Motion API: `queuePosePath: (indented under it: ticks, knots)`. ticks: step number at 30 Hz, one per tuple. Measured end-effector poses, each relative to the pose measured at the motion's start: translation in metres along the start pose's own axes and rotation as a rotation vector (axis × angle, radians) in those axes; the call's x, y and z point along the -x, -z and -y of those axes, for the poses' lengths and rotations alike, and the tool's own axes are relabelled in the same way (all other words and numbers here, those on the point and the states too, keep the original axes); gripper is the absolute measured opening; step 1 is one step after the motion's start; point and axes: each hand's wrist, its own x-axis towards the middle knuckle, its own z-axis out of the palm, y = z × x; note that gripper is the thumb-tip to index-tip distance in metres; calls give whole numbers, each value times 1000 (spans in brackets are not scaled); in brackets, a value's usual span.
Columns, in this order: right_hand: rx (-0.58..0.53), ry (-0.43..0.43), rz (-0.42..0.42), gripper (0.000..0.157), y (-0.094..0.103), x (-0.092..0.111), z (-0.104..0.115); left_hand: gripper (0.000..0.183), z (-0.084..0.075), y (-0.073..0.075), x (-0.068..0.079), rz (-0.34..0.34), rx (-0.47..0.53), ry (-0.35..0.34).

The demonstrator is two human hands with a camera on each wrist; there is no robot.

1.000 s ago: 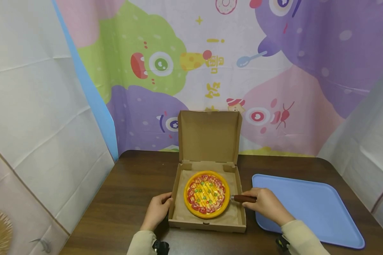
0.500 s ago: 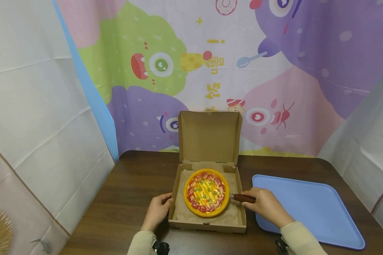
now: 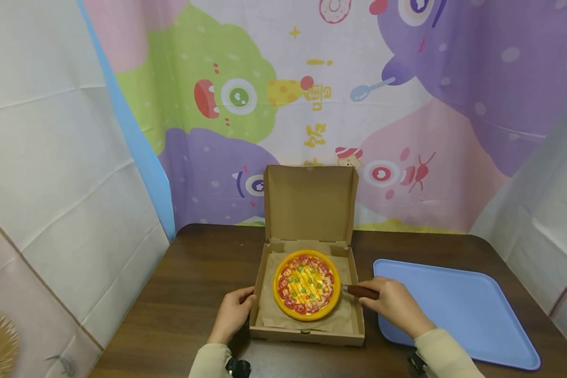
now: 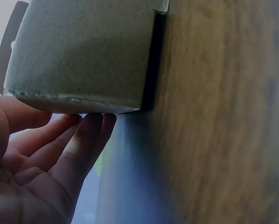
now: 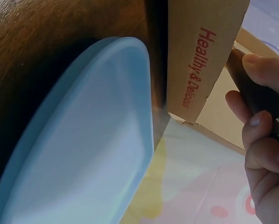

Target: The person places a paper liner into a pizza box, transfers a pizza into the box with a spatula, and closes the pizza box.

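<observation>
In the head view, a toy pizza [image 3: 307, 285] with a yellow rim lies over brown paper in an open cardboard pizza box [image 3: 334, 332]. My right hand [image 3: 397, 304] grips the brown handle of a pizza server [image 3: 363, 292]. Its metal neck meets the pizza's right rim, and its blade is hidden beneath the pizza. The right wrist view shows thumb and fingers around that handle [image 5: 254, 88], above the box's printed side. My left hand [image 3: 231, 314] rests at the box's left wall, and in the left wrist view its extended fingers [image 4: 79, 149] touch the cardboard [image 4: 83, 56].
A blue tray [image 3: 458, 315] lies on the dark wooden table [image 3: 193, 273] just right of the box, partly under my right forearm. The raised box lid [image 3: 311, 202] stands against a cartoon-print curtain [image 3: 227, 63] behind the table.
The pizza has risen slightly and shifted a little away from me, along with the server's handle in my right hand. My left hand and the box have stayed in place.
</observation>
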Motion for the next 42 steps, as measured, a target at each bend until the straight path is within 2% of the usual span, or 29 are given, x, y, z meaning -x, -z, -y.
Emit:
queuePosePath:
  ticks: [7,19,36,42]
  knots:
    - [1,-17,-34,26,0,-2,-6,29,1,0,-1,-6,-2,-1]
    - [0,-47,-12,26,1,-5,-13,30,3,0,-1,0,4,-6]
    - [29,-13,-113,27,2,-7,-14,29,2,1,-1,-2,-3,-9]
    - [44,-11,-122,28,0,-8,-15,29,2,1,-1,-2,11,-3]
